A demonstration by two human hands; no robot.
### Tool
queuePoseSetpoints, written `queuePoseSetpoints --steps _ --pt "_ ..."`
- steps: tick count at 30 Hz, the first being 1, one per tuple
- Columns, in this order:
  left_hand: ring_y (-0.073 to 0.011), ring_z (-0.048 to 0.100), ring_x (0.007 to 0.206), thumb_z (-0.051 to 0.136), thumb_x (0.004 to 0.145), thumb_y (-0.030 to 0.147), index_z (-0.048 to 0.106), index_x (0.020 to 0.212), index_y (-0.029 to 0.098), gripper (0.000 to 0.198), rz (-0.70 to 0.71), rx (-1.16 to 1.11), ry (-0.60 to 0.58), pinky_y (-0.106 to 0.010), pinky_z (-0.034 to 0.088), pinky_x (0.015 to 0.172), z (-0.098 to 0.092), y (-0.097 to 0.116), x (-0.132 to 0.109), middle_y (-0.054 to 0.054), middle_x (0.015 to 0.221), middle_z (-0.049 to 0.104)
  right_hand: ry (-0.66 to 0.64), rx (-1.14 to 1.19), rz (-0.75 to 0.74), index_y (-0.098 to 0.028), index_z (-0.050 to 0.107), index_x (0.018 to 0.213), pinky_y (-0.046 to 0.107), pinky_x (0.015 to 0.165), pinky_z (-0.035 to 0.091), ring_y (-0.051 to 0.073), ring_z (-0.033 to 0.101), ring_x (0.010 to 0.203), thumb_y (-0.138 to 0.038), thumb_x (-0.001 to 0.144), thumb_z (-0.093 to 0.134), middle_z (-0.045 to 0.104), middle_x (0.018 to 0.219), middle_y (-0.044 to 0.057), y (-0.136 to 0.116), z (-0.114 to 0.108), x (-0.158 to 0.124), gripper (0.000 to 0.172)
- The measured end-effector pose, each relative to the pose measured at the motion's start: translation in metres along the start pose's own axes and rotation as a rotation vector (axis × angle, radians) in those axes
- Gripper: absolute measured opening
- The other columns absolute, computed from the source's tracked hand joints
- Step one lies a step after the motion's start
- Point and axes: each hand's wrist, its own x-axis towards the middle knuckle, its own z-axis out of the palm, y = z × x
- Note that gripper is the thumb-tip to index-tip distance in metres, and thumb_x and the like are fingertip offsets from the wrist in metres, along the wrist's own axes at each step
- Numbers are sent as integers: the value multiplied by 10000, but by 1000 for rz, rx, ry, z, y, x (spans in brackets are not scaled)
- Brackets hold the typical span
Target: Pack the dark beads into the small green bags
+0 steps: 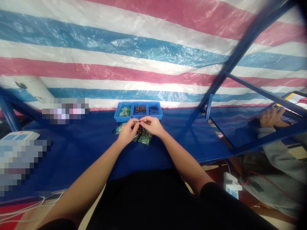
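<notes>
My left hand (129, 130) and my right hand (152, 126) meet fingertip to fingertip over the blue table. Both are closed in a pinch, and whatever sits between the fingers is too small to name. Just behind them stand three joined blue bins: the left bin (115, 115) holds clear-green packets, the middle bin (139, 117) holds many small brass-and-black parts (140, 109), and the right bin (161, 111) has dark slim pieces (153, 110). Under and in front of my hands lie green circuit boards (145, 138), with more small parts partly hidden by my fingers.
Blue metal frame bars (216, 83) rise at the right, and another bar (9, 111) at the left. A white power strip (21, 136) lies at left. Beyond the right bars, a co-worker's hands (271, 118) are near a screen (294, 102). Striped sheeting hangs behind.
</notes>
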Motion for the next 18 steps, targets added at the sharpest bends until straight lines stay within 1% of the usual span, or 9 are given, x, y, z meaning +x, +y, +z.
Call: queuePoseSetpoints --steps 2,7,11,14,18 --pt "-107 535 531 471 912 406 562 1108 207 294 11 8 13 -209 409 573 0 -1 0 50 596 564 6 -5 6 -167 681 1005 277 742 531 138 651 763 -382 816 620 709 892 54 1 0 1 293" --pt "-88 505 533 513 892 396 580 1061 204 264 41 14 46 -193 392 573 1 -2 1 58 601 531 26 0 25 -170 686 1009 278 733 534 141 660 750 -384 821 619 712 877 57 3 -1 1 292" --pt "-85 486 520 503 897 405 601 1016 201 255 64 28 56 -191 386 564 2 -5 1 55 595 522 25 19 39 -172 687 997 282 740 537 144 665 756 -390 817 626 714 876 56 -1 -1 0 289" --pt "-96 503 508 478 912 411 600 1029 200 270 51 41 48 -198 394 561 2 -6 1 50 580 538 6 34 37 -165 690 970 279 747 536 146 665 773 -393 801 643 714 885 58 -3 -1 0 288" --pt "-113 551 525 440 934 404 579 1035 199 268 6 47 24 -210 409 573 1 -4 1 39 596 575 -17 75 37 -155 692 959 268 720 535 141 657 753 -393 792 651 709 858 56 -6 -1 1 294"
